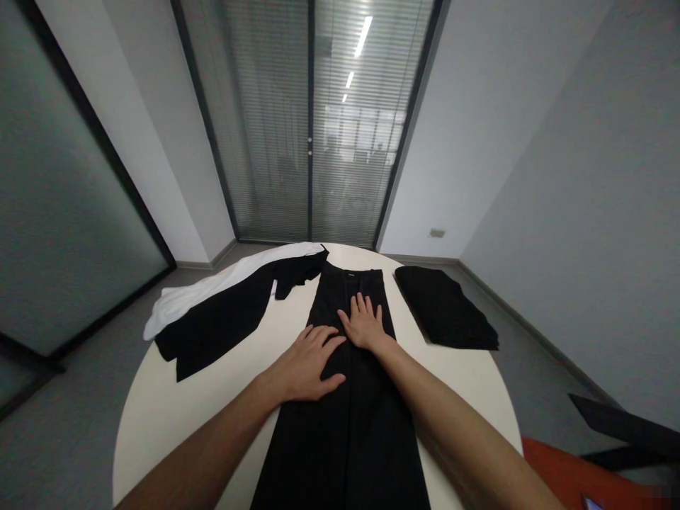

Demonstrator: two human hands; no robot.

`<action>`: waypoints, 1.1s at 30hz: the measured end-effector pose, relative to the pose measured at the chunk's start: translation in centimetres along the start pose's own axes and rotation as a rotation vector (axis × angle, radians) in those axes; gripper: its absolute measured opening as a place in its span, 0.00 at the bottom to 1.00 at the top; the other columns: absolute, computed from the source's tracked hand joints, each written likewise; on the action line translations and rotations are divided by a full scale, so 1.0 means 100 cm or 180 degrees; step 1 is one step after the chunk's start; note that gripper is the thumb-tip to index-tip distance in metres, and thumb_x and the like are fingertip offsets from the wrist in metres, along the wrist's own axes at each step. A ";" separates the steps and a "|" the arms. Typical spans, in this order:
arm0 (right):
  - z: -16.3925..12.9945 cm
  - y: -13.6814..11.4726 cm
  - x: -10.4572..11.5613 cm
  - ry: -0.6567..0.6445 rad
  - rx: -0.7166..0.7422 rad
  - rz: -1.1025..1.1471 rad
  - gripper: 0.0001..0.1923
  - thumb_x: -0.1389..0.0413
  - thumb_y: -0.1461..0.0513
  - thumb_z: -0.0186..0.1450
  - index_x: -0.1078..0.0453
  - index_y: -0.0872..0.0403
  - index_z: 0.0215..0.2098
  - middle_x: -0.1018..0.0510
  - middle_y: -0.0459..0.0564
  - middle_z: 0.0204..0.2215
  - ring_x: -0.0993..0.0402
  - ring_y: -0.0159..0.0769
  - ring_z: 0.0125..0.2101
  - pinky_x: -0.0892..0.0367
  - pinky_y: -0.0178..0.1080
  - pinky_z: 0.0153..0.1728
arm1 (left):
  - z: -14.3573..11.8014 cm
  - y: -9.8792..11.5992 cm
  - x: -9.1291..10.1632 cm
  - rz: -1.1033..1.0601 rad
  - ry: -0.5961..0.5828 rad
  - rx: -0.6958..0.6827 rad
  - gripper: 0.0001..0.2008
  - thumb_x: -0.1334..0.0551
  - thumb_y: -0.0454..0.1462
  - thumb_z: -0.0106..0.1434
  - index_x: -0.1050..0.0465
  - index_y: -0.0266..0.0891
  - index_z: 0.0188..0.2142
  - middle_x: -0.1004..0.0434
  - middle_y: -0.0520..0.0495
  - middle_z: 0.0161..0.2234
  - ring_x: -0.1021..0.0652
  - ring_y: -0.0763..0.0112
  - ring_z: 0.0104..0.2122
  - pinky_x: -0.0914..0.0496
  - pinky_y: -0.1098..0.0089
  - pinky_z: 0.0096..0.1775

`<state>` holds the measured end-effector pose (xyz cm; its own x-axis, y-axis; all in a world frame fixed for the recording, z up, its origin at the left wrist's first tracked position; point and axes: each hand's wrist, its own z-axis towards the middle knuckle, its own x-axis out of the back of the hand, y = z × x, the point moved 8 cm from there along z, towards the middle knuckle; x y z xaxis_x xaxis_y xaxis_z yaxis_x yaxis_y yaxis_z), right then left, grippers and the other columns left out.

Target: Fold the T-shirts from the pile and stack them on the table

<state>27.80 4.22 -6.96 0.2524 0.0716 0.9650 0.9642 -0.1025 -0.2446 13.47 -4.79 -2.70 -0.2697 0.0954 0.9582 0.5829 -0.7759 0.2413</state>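
Black trousers (348, 411) lay lower centre on round surface (159, 404) | left hand (308, 365), right hand (364, 322): grip released, palms flat | risk: hanging legs could drag cloth off.

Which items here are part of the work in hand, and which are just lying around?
In hand:
- black trousers, spread flat on the round table
- left hand and right hand, both pressed flat on them

Lying about:
- folded black garment, to the right
- black and white clothes, to the left
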 end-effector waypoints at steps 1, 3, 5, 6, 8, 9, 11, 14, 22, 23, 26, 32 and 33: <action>0.003 0.001 0.001 0.0044 0.0006 -0.0033 0.39 0.67 0.45 0.74 0.57 0.63 0.73 0.62 0.58 0.73 0.69 0.52 0.72 0.70 0.60 0.68 | -0.002 -0.002 -0.005 0.0013 -0.0090 0.0026 0.35 0.40 0.53 0.65 0.43 0.42 0.67 0.42 0.38 0.68 0.41 0.50 0.67 0.49 0.47 0.67; 0.011 0.002 0.002 0.0083 0.0042 -0.0057 0.39 0.67 0.46 0.75 0.57 0.63 0.73 0.61 0.57 0.73 0.68 0.52 0.72 0.69 0.59 0.68 | -0.002 -0.006 -0.017 0.0078 -0.0234 0.0079 0.37 0.43 0.55 0.68 0.48 0.45 0.70 0.49 0.39 0.71 0.46 0.48 0.69 0.50 0.45 0.66; 0.019 0.002 0.005 0.0110 0.0107 -0.0026 0.38 0.66 0.46 0.75 0.56 0.62 0.73 0.60 0.56 0.73 0.66 0.53 0.72 0.66 0.58 0.68 | 0.002 -0.011 -0.023 0.0197 -0.0217 0.0152 0.35 0.47 0.56 0.70 0.49 0.49 0.70 0.53 0.40 0.72 0.49 0.46 0.70 0.51 0.43 0.66; 0.022 0.001 0.008 0.0152 0.0141 -0.0001 0.37 0.64 0.46 0.75 0.56 0.60 0.73 0.59 0.56 0.73 0.65 0.53 0.72 0.65 0.56 0.68 | 0.005 -0.014 -0.023 0.0274 -0.0155 0.0190 0.34 0.48 0.57 0.70 0.49 0.51 0.70 0.54 0.40 0.72 0.50 0.46 0.70 0.50 0.42 0.65; 0.022 0.000 0.016 0.0326 0.0139 0.0028 0.35 0.62 0.48 0.75 0.57 0.57 0.74 0.59 0.57 0.73 0.62 0.52 0.71 0.61 0.53 0.68 | 0.011 -0.017 -0.020 0.0457 0.0018 0.0278 0.34 0.46 0.57 0.69 0.47 0.51 0.70 0.54 0.39 0.72 0.48 0.44 0.70 0.48 0.42 0.64; 0.020 0.000 0.021 0.0436 0.0079 0.0021 0.35 0.60 0.49 0.75 0.57 0.57 0.74 0.58 0.58 0.73 0.61 0.52 0.71 0.60 0.52 0.68 | 0.015 -0.018 -0.017 0.0552 0.0112 0.0328 0.34 0.45 0.57 0.69 0.46 0.51 0.69 0.53 0.38 0.72 0.46 0.44 0.69 0.46 0.43 0.64; 0.009 0.001 0.027 0.0567 -0.0164 -0.0032 0.37 0.59 0.48 0.74 0.57 0.59 0.74 0.56 0.63 0.72 0.60 0.55 0.71 0.58 0.53 0.67 | 0.020 -0.020 -0.010 0.0710 0.0301 0.0492 0.33 0.42 0.54 0.69 0.44 0.48 0.69 0.47 0.36 0.70 0.40 0.45 0.66 0.41 0.45 0.61; -0.012 -0.001 0.019 0.0322 -0.0437 -0.0099 0.43 0.60 0.43 0.72 0.56 0.65 0.73 0.55 0.69 0.71 0.61 0.62 0.70 0.60 0.58 0.66 | 0.023 -0.023 -0.001 0.0788 0.0472 0.0877 0.29 0.41 0.50 0.70 0.37 0.39 0.64 0.33 0.34 0.60 0.30 0.48 0.57 0.32 0.51 0.53; -0.022 0.003 -0.003 -0.0027 -0.0323 -0.0151 0.44 0.67 0.43 0.73 0.65 0.65 0.74 0.66 0.60 0.73 0.73 0.53 0.72 0.70 0.54 0.68 | 0.007 -0.012 -0.003 0.0331 0.0161 0.0633 0.30 0.46 0.48 0.71 0.42 0.34 0.67 0.37 0.35 0.65 0.35 0.51 0.64 0.41 0.52 0.64; -0.017 0.005 -0.003 -0.0037 -0.0315 -0.0142 0.43 0.67 0.43 0.73 0.65 0.65 0.74 0.66 0.60 0.73 0.73 0.53 0.72 0.71 0.54 0.68 | 0.003 -0.012 -0.005 0.0289 0.0069 0.0624 0.32 0.46 0.50 0.71 0.44 0.35 0.67 0.40 0.36 0.67 0.38 0.50 0.66 0.44 0.51 0.65; 0.000 0.012 0.002 -0.0012 -0.0256 -0.0123 0.43 0.67 0.43 0.73 0.64 0.64 0.74 0.65 0.60 0.73 0.73 0.53 0.72 0.70 0.54 0.69 | -0.002 -0.010 -0.011 0.0231 -0.0138 0.0529 0.35 0.47 0.53 0.70 0.46 0.36 0.69 0.47 0.37 0.70 0.45 0.48 0.69 0.48 0.48 0.66; 0.030 0.027 0.011 0.0351 -0.0043 -0.0062 0.43 0.64 0.42 0.72 0.56 0.63 0.73 0.57 0.59 0.73 0.69 0.51 0.72 0.68 0.52 0.69 | 0.003 -0.007 -0.013 0.0242 -0.0067 0.0281 0.31 0.48 0.50 0.72 0.45 0.40 0.69 0.47 0.40 0.70 0.47 0.53 0.70 0.49 0.49 0.67; 0.034 0.029 0.012 0.0413 0.0015 -0.0030 0.42 0.64 0.42 0.72 0.55 0.63 0.73 0.56 0.58 0.73 0.69 0.50 0.72 0.68 0.52 0.69 | 0.003 -0.006 -0.013 0.0220 -0.0064 0.0205 0.31 0.48 0.51 0.72 0.46 0.40 0.69 0.48 0.40 0.71 0.47 0.53 0.70 0.50 0.49 0.68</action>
<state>31.18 7.37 -6.84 0.2309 -0.0564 0.9713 0.9669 -0.0978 -0.2355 13.73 -4.31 -4.05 -0.2120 0.0562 0.9757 0.6479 -0.7393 0.1834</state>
